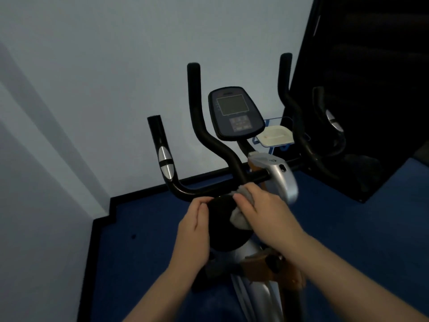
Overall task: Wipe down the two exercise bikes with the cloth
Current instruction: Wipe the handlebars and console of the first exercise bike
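I had the right hand (260, 210) closed over the grey cloth (239, 217), fingers curled round it so the wad stayed bunched and pressed against a rounded black part (222, 219) at the middle of the exercise bike (274, 173), just below the handlebar (209, 140). The left hand (195, 226) sat on the opposite side of that black part, fingers bent against its edge; I judged it was there to steady the piece so the rubbing pressure from the cloth had something to push against, though I could not tell whether it truly gripped or only rested. The cloth lay between my right palm and the black surface, with a grey fold spilling out below the fingers. The console (234, 112) stood above on its stem, tilted toward me, and a small white tray (276, 135) sat just behind it by the wall. I saw only this one bike clearly; a dark shape on the right was too dim to name. By my reckoning the wiping was still at an early stage.
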### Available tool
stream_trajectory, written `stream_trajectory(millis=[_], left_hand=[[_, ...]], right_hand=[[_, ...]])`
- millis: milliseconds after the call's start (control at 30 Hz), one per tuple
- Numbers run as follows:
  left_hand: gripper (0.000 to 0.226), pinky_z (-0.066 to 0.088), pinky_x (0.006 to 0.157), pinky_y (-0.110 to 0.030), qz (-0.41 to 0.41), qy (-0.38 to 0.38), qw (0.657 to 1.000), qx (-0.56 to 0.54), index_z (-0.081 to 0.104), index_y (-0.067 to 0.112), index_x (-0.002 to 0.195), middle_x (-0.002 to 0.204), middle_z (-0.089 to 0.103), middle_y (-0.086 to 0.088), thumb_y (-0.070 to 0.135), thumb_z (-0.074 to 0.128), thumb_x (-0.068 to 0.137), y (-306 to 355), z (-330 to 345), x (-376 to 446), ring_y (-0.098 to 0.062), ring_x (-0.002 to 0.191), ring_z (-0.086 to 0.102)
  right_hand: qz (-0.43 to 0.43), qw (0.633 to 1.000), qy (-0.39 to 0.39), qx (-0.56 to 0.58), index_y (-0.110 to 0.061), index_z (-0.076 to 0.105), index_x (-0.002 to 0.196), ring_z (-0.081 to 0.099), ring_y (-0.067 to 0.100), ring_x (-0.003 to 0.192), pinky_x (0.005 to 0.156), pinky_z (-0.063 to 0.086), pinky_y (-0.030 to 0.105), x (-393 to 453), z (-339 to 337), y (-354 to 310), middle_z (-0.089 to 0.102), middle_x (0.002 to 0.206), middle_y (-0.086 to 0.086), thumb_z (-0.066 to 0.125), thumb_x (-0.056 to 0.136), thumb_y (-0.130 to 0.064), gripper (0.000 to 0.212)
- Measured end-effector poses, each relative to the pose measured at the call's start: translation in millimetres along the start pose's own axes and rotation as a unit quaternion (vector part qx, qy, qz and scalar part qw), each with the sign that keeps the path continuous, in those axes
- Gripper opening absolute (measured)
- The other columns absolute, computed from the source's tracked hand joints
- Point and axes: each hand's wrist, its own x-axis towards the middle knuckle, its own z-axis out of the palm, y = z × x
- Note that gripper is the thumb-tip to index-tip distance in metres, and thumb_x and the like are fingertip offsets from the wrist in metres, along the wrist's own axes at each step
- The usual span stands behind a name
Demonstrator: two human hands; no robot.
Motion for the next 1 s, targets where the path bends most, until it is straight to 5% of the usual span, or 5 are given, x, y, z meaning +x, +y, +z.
stream_trajectory(millis=[267, 433, 633, 800, 1000], left_hand=[[0.03, 0.048, 0.063, -0.019, 0.031, 0.0, 1.0, 0.004, 0.061, 0.027, 0.104, 0.088, 0.067, 0.004, 0.023, 0.031, 0.105, -5.1, 1.6, 0.0, -0.002, 0.074, 0.061], [0.029, 0.051, 0.068, -0.037, 0.034, 0.002, 0.999, 0.023, 0.059, 0.027, 0.106, 0.088, 0.066, -0.001, 0.027, 0.03, 0.104, -7.3, 3.7, 3.0, -0.013, 0.077, 0.061], [0.028, 0.053, 0.067, -0.049, 0.041, 0.019, 0.998, 0.049, 0.056, 0.031, 0.104, 0.081, 0.064, 0.0, 0.029, 0.029, 0.103, -6.7, 6.5, 2.9, -0.019, 0.072, 0.06], [0.026, 0.052, 0.065, -0.051, 0.042, 0.022, 0.996, 0.073, 0.053, 0.031, 0.102, 0.08, 0.063, -0.001, 0.027, 0.027, 0.103, -5.2, 8.6, 5.3, -0.021, 0.072, 0.059], [0.027, 0.051, 0.066, -0.054, 0.034, 0.021, 0.998, 0.058, 0.054, 0.033, 0.103, 0.08, 0.064, -0.006, 0.029, 0.027, 0.102, -6.1, 6.0, 3.3, -0.027, 0.073, 0.06]], right_hand=[[0.037, 0.952, 0.243, 0.182, -0.034, 0.053, 0.098, 0.062, 0.01, 0.085, 0.072, 0.05, 0.032, -24.1, 50.9, -7.3, 0.064, 0.091, -0.005, 0.044, 0.095, -0.051, 0.02], [0.054, 0.978, 0.163, 0.116, -0.023, 0.054, 0.094, 0.054, 0.005, 0.072, 0.057, 0.037, 0.015, -11.7, 32.1, 0.3, 0.058, 0.079, -0.008, 0.044, 0.1, -0.043, 0.023], [0.065, 0.924, 0.314, 0.207, -0.032, 0.053, 0.106, 0.06, 0.001, 0.088, 0.07, 0.047, 0.016, -24.3, 69.1, -12.3, 0.062, 0.099, -0.009, 0.044, 0.098, -0.043, 0.016], [0.047, 0.966, 0.195, 0.161, -0.022, 0.055, 0.104, 0.062, 0.012, 0.089, 0.074, 0.05, 0.03, -5.0, 40.8, -2.9, 0.064, 0.097, -0.002, 0.046, 0.1, -0.038, 0.018], [0.032, 0.941, 0.285, 0.182, -0.024, 0.053, 0.114, 0.061, 0.006, 0.092, 0.076, 0.052, 0.023, -6.2, 62.9, -11.7, 0.061, 0.106, -0.005, 0.046, 0.098, -0.04, 0.024]])
